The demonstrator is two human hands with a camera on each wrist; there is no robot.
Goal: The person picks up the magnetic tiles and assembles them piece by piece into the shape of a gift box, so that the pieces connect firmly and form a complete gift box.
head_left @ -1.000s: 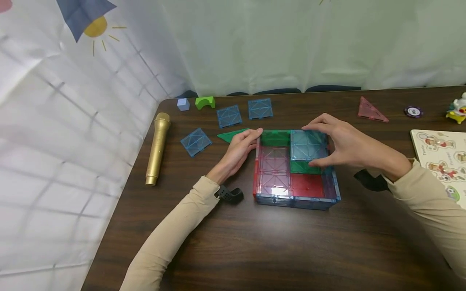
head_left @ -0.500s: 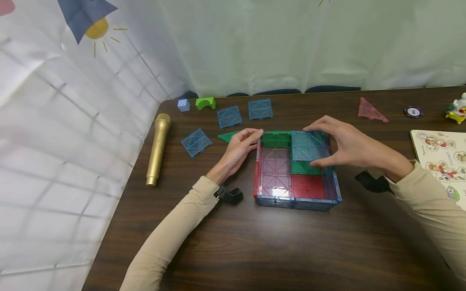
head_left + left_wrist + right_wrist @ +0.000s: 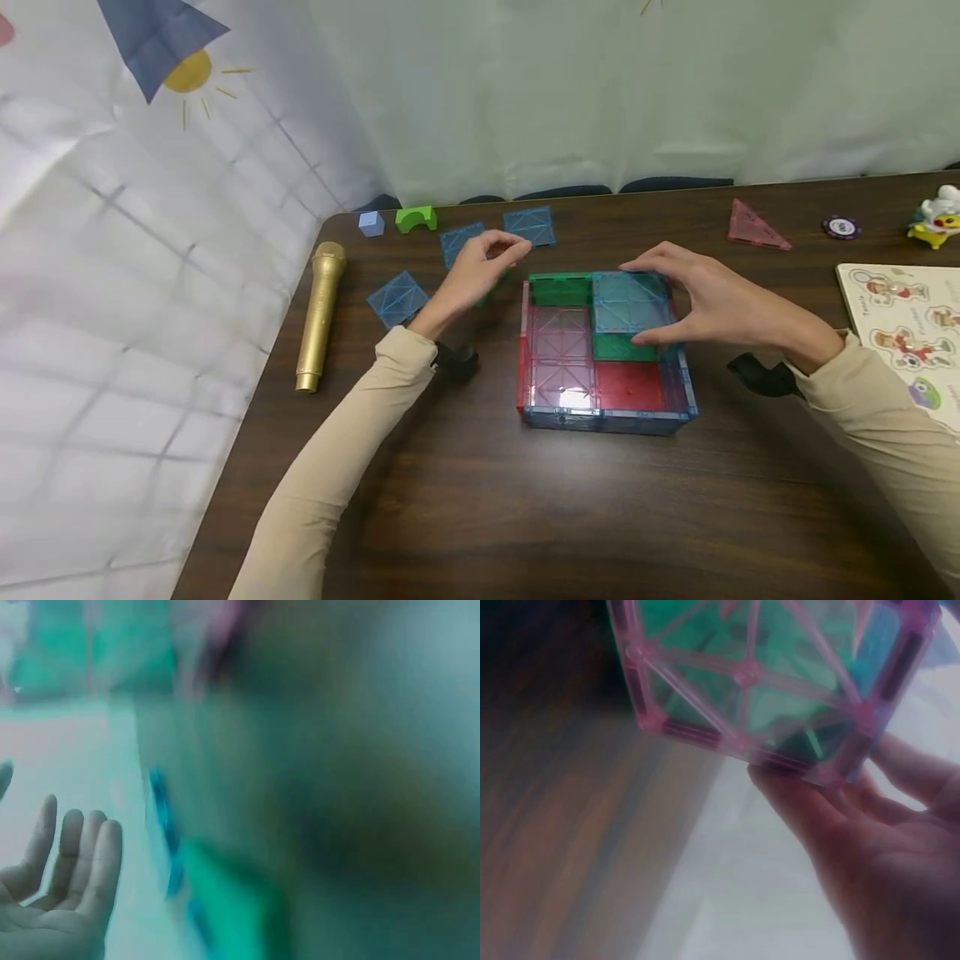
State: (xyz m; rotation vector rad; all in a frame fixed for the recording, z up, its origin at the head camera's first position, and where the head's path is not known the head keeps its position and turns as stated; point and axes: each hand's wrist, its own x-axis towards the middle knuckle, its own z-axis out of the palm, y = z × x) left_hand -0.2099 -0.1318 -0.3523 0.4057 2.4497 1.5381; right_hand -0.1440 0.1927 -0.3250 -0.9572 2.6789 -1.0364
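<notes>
Now the right hand [image 3: 705, 304] pinches a see-through light-blue square tile [image 3: 630, 302] flat on top of the low box of coloured see-through tiles [image 3: 603, 350], mid-table. I think it should stay level and drop gently. The left hand [image 3: 476, 271] hangs loose, holding nothing, over flat blue square tiles [image 3: 528, 225] near the far left corner. Room lies along the near edge.

Left grip [image 3: 56, 900] open, fingers straight, bkgd blurred.
</notes>
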